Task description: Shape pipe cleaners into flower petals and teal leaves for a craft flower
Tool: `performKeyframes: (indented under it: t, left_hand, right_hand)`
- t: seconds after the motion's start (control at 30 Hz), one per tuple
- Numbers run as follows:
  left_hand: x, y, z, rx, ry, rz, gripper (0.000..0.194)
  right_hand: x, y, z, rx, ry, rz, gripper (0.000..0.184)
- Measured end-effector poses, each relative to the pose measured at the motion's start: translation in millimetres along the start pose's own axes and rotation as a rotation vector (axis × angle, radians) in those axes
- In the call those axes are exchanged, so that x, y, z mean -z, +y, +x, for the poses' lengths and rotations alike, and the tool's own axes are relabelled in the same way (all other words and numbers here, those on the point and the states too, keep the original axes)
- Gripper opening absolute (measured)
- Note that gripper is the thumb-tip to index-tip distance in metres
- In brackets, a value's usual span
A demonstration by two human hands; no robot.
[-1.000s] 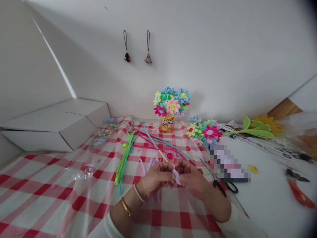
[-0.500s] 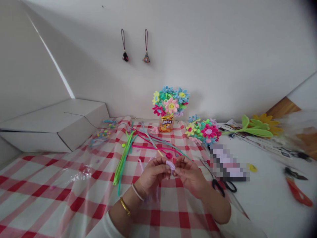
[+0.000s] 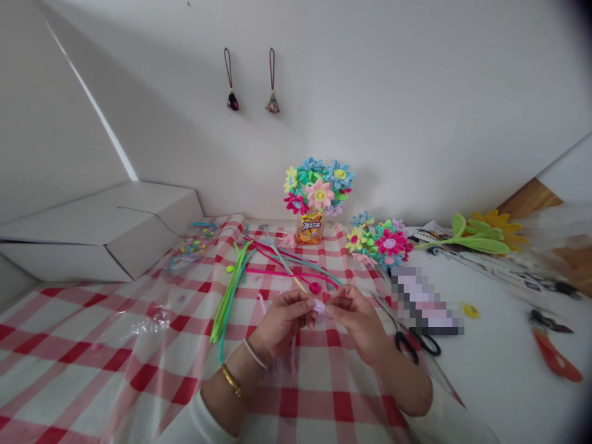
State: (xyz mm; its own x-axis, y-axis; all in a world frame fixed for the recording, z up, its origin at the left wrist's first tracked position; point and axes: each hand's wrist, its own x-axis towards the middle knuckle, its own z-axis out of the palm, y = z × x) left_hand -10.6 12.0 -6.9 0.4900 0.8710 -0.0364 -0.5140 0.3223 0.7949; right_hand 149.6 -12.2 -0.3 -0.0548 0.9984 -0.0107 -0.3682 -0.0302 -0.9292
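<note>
Between my two hands is a small lavender pipe cleaner (image 3: pixel 319 306), bent into a loop or petal shape. My left hand (image 3: pixel 287 317) pinches its left side; a pink band and a gold bracelet circle that wrist. At its right side, the thumb and fingers of my right hand (image 3: pixel 354 317) are pinched on it. More lavender pipe cleaners (image 3: pixel 292 351) lie below and beside my left hand, partly hidden by it. Just beyond my fingers are crossed magenta pipe cleaners (image 3: pixel 272 273). Green pipe cleaners (image 3: pixel 229 296) lie in a bundle to the left.
An orange-labelled container (image 3: pixel 309 229) holds fuzzy flowers at the wall. More flowers (image 3: pixel 388 243) lie right of it. Black-handled scissors (image 3: pixel 407 346) rest beside my right forearm, with red-handled pliers (image 3: pixel 555 354) farther right. A white box (image 3: pixel 102 231) stands at left on the checked cloth (image 3: pixel 176 388).
My right hand has shifted slightly to the right, and its fingers have moved a little apart from my left. The lavender piece looks more stretched sideways. The view has tilted slightly.
</note>
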Motion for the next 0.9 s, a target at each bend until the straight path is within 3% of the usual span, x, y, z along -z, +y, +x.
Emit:
performKeyframes:
  t: [0.1,0.3,0.57,0.73,0.9]
  left_hand:
    - [-1.1,-0.7,0.5,0.004,-0.006,0.021,0.010]
    - [-8.4,-0.9,-1.5,-0.049,-0.030,0.085,0.014]
    - [-7.7,-7.1,3.3,-0.065,0.121,0.129,0.021]
    - [-7.3,-8.6,3.1,-0.081,0.044,0.160,0.022]
    - [-5.0,-3.3,-0.8,-0.035,-0.037,0.159,0.017]
  right_hand:
    - [0.8,-0.7,-0.5,0.015,-0.003,-0.058,0.030]
    - [1.4,5.6,1.2,0.030,-0.103,0.103,0.033]
    - [-1.0,1.5,1.0,0.102,0.007,-0.117,0.035]
    - [-4.7,-0.1,-1.4,0.060,-0.012,-0.024,0.032]
    - [-2.0,0.4,-2.2,-0.013,-0.129,0.088,0.032]
